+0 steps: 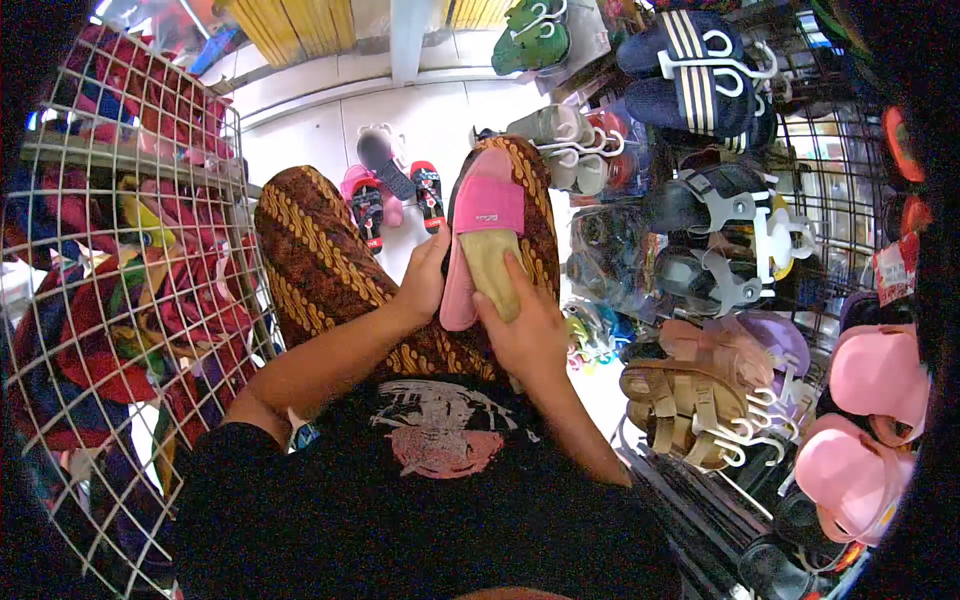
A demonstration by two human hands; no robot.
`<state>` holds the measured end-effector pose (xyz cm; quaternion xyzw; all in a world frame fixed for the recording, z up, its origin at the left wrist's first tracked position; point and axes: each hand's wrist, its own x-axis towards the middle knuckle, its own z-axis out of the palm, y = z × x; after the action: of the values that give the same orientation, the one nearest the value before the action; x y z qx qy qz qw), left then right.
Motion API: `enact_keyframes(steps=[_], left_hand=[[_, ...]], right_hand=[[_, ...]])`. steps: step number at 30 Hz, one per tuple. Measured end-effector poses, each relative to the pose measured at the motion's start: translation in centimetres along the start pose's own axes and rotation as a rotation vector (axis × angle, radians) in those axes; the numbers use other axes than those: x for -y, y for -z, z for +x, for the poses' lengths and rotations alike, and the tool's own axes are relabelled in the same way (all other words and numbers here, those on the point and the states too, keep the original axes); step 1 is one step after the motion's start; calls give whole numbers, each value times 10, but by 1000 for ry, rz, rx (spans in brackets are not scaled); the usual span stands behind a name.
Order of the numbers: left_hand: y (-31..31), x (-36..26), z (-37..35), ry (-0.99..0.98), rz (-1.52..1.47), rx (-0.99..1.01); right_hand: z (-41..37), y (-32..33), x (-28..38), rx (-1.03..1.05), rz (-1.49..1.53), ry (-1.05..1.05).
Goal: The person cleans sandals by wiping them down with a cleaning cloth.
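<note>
A pink slide sandal (490,205) with a brighter pink strap lies over my patterned right thigh, toe pointing away. My left hand (430,282) grips its left edge, fingers partly hidden behind the sole. A beige foot-shaped form (488,262) reaches up to the strap; whether its front end sits under the strap I cannot make out. My right hand (525,325) is closed around the rear of this form, thumb and fingers on either side.
Several sandals, including a red-and-black pair (427,190), lie on the pale floor ahead. A wire rack (235,150) of colourful items stands left. At right, a dark grid holds hanging sandals: navy striped slides (690,75), brown sandals (680,405) and pink clogs (850,470).
</note>
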<state>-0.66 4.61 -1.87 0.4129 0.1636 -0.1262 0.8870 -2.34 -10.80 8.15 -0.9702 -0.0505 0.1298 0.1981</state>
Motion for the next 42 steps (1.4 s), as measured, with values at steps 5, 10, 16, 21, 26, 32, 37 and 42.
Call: enact_keyframes(steps=[5, 10, 16, 21, 26, 32, 37, 42], left_hand=[[-6, -10, -6, 2, 102, -70], [2, 3, 2, -109, 140, -58], [6, -5, 5, -190, 274, -130], [11, -3, 8, -260, 375, -181], [32, 4, 7, -65, 310, -113], [-11, -4, 7, -344, 71, -241], [-8, -56, -10, -12, -381, 112], [-23, -78, -35, -59, -241, 76]], right_hand=[[3, -3, 6, -6, 11, 32], [13, -5, 19, 41, -85, -2], [28, -10, 31, 42, 6, 23], [44, -31, 24, -192, 63, 185], [50, -29, 26, -119, 106, 160], [47, -6, 17, 0, 296, 150], [16, 8, 8, 5, 327, 344], [-4, 16, 19, 18, 323, 317]])
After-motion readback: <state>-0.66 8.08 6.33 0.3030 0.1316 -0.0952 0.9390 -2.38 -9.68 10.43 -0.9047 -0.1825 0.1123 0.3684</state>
